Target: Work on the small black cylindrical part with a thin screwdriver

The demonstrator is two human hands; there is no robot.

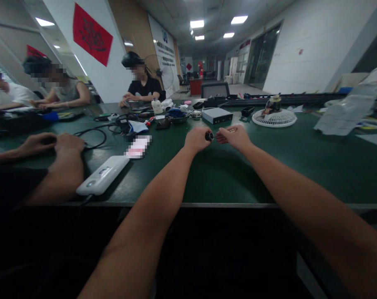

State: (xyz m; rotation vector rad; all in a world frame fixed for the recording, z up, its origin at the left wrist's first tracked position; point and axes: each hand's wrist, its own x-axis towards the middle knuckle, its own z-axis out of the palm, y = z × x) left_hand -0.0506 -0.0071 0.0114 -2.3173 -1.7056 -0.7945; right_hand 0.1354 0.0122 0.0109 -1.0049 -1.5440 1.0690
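Note:
My left hand is closed around a small black round part, whose ringed end faces right. Close beside it, my right hand pinches a slim gold-coloured stick-like thing; its kind is too small to make out. A thin tip seems to reach from the right fingers toward the black part, but I cannot tell whether they touch. Both hands are just above the green table.
A grey metal box and a white fan grille stand beyond my hands. To the left lie a white power strip-like device, a phone and cables. A neighbour's hands work at far left; other people sit opposite.

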